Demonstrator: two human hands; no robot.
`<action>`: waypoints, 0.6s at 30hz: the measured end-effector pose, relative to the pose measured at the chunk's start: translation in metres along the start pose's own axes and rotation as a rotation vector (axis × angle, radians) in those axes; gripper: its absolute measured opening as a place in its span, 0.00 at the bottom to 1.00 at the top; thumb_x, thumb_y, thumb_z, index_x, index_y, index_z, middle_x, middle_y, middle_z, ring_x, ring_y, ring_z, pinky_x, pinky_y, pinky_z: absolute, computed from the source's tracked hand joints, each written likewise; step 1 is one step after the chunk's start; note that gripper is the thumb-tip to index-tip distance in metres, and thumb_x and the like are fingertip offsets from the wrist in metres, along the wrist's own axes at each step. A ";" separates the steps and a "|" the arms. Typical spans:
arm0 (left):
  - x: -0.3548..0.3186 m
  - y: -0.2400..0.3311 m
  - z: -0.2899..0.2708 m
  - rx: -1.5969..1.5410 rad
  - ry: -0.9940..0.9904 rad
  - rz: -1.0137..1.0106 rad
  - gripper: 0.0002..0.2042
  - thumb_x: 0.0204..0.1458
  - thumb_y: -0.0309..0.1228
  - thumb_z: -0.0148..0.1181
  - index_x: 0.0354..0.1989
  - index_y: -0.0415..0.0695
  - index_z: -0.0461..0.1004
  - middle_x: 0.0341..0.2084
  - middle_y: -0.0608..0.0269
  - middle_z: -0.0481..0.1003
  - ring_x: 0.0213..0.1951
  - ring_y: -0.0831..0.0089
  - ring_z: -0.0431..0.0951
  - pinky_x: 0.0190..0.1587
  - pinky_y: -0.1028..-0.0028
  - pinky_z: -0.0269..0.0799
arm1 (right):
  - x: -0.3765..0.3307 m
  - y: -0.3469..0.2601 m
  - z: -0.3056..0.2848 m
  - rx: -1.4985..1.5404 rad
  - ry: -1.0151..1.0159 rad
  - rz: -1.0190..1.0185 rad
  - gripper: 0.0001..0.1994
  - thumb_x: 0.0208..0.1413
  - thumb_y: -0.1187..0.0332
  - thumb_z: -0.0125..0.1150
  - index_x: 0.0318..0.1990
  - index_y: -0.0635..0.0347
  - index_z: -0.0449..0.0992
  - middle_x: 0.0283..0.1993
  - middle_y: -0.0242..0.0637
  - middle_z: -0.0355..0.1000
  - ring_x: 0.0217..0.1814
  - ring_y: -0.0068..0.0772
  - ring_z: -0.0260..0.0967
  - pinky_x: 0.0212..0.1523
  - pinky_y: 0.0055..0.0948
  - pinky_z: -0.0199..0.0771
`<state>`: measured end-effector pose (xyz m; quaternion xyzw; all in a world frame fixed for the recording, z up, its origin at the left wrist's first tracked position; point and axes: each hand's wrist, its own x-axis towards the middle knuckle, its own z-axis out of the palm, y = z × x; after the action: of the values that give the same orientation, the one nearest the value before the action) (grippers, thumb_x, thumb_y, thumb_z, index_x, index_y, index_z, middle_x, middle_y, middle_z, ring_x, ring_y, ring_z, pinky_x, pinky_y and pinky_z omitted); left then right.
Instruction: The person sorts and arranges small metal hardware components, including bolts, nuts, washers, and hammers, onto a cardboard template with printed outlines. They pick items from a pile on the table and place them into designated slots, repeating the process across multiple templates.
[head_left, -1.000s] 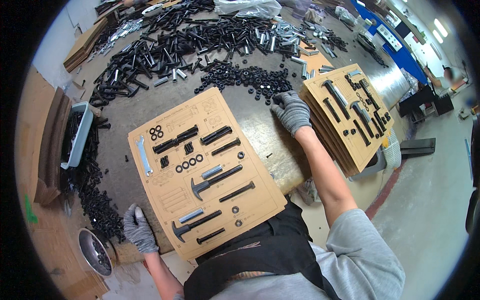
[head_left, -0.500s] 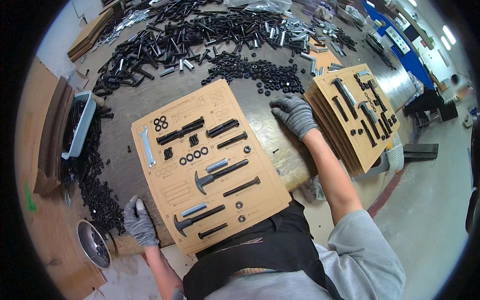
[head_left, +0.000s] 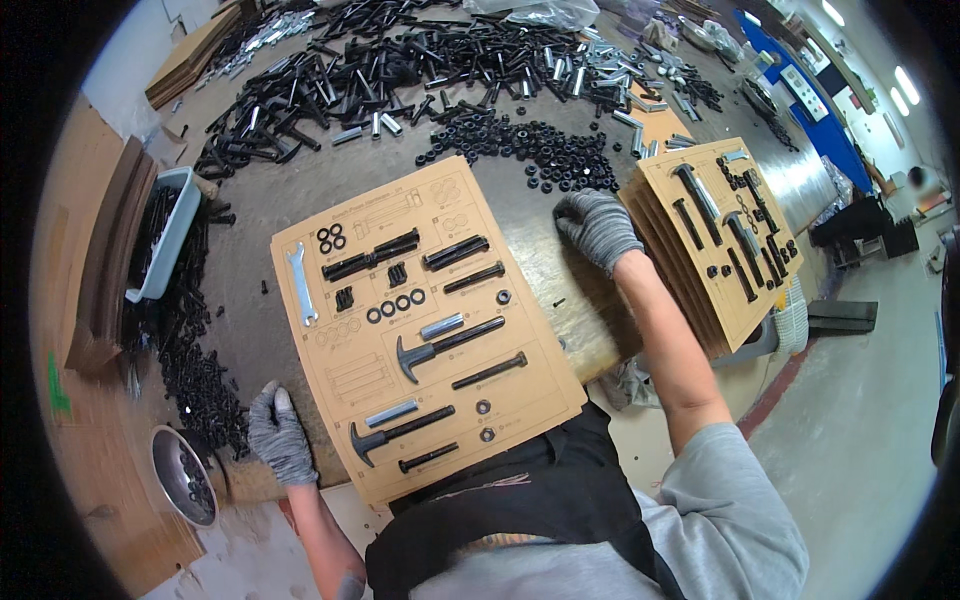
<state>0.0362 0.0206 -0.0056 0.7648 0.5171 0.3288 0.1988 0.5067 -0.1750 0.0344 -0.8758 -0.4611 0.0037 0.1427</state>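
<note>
A tan cardboard sheet (head_left: pixel 350 385) lies on the table before me, with bolts, washers, sleeves, hammer-head bolts and a flat silver wrench (head_left: pixel 299 285) set on its printed outlines. My left hand (head_left: pixel 281 433), in a grey glove, rests on the table edge at the sheet's near left corner, next to a heap of small black parts. My gloved right hand (head_left: pixel 598 227) lies palm down on the bare table between the sheet and a stack of filled cardboard sheets (head_left: pixel 720 235), beside a pile of black nuts (head_left: pixel 540 150). Neither hand holds anything that I can see.
Black and silver bolts (head_left: pixel 400 70) cover the far half of the table. A grey bin (head_left: pixel 165 235) of black parts stands at the left beside flat cardboard. A metal bowl (head_left: pixel 183 475) sits near my left hand. Floor and a blue bench lie to the right.
My right hand has drawn back from the pile of black nuts toward me along the table. My left hand stays at the sheet's near left corner.
</note>
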 end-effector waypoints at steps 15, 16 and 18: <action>0.001 -0.009 0.000 0.053 -0.015 0.060 0.08 0.54 0.27 0.58 0.40 0.38 0.77 0.35 0.56 0.79 0.37 0.69 0.77 0.45 0.71 0.71 | 0.062 -0.100 0.010 0.148 -0.174 -0.530 0.10 0.48 0.64 0.63 0.38 0.56 0.78 0.35 0.43 0.74 0.39 0.48 0.73 0.43 0.39 0.73; 0.000 -0.009 -0.001 0.039 -0.010 0.050 0.08 0.54 0.27 0.58 0.40 0.38 0.77 0.35 0.56 0.79 0.37 0.69 0.77 0.45 0.71 0.71 | 0.059 -0.098 0.013 0.177 -0.156 -0.502 0.11 0.48 0.64 0.63 0.39 0.55 0.78 0.35 0.43 0.74 0.40 0.48 0.73 0.43 0.39 0.73; 0.000 -0.005 0.000 0.012 -0.001 0.027 0.08 0.54 0.27 0.58 0.40 0.38 0.77 0.35 0.56 0.79 0.37 0.69 0.77 0.45 0.71 0.71 | 0.056 -0.086 0.011 0.226 -0.070 -0.389 0.13 0.49 0.62 0.63 0.41 0.55 0.78 0.37 0.44 0.75 0.41 0.47 0.73 0.45 0.38 0.73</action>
<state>0.0327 0.0225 -0.0090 0.7731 0.5088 0.3278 0.1900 0.4680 -0.0810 0.0528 -0.7479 -0.6228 0.0584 0.2219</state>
